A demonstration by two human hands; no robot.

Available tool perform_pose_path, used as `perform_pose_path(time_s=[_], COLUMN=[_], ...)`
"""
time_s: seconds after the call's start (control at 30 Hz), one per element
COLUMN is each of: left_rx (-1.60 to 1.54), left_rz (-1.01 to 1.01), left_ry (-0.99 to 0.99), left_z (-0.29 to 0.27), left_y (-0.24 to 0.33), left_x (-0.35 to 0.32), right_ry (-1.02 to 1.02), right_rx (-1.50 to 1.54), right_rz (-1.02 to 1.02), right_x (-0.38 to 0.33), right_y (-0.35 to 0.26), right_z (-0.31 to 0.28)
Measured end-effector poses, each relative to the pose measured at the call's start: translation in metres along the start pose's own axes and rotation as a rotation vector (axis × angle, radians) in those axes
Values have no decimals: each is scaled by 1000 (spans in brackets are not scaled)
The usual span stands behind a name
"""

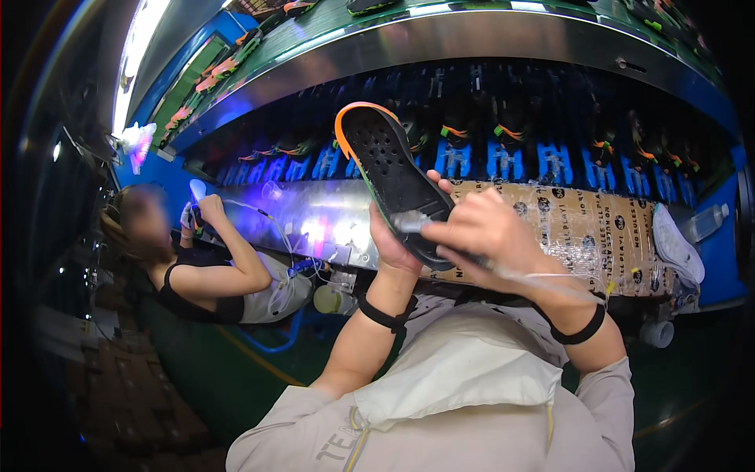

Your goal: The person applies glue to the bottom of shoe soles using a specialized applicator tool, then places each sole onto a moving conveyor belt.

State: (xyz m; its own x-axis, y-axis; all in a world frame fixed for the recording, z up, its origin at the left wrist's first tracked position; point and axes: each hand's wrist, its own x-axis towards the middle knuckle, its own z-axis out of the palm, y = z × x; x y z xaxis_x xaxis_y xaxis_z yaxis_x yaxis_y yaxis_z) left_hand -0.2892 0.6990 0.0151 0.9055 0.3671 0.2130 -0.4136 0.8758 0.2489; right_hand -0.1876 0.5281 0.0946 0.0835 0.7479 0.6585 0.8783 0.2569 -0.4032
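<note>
Left hand [391, 245] wrapped round the lower end of a black shoe sole [391, 169], grip clamped on it, sole raised upright and tilted at centre frame. Matte, perforated with small round holes, edged in bright orange along its rounded top rim. Right hand [484, 230] closed round a slim grey tool [415, 224], grip tight on it, tip pressed to the sole's lower part; a thin pale hose [543, 279] trailing right from it. Black bands on both wrists, a pale padded cloth [460, 370] lying over the lap near.

Beyond, a long curved conveyor [503, 35] of shiny metal, with rows of blue holders [503, 161] carrying dark shoe parts with orange and green trim. Below it a brown, tape-wrapped cardboard panel [598, 232]. A white sole [675, 245] at far right, beside a clear bottle [705, 223]. At left, a seated co-worker [208, 275] in a black top, hands raised to the line. Dark green floor [236, 370]; dim room, a bright strip light [138, 47] at upper left.
</note>
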Motion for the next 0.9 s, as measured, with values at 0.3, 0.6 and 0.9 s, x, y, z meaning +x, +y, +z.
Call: perform_pose_path(time_s=[0.3,0.6,0.9], left_rx=[61,144,415], left_rz=[22,-43,-134], left_ry=[-161,-228,-300], left_z=[3,21,42], left_y=[16,36,53], left_x=[12,26,43], right_ry=[-115,-245,-293], right_rx=[203,213,279], right_rz=[-5,-46,-27], right_x=[-1,-2,3], right_y=[-4,-5,-3], right_z=[-16,-27,-39])
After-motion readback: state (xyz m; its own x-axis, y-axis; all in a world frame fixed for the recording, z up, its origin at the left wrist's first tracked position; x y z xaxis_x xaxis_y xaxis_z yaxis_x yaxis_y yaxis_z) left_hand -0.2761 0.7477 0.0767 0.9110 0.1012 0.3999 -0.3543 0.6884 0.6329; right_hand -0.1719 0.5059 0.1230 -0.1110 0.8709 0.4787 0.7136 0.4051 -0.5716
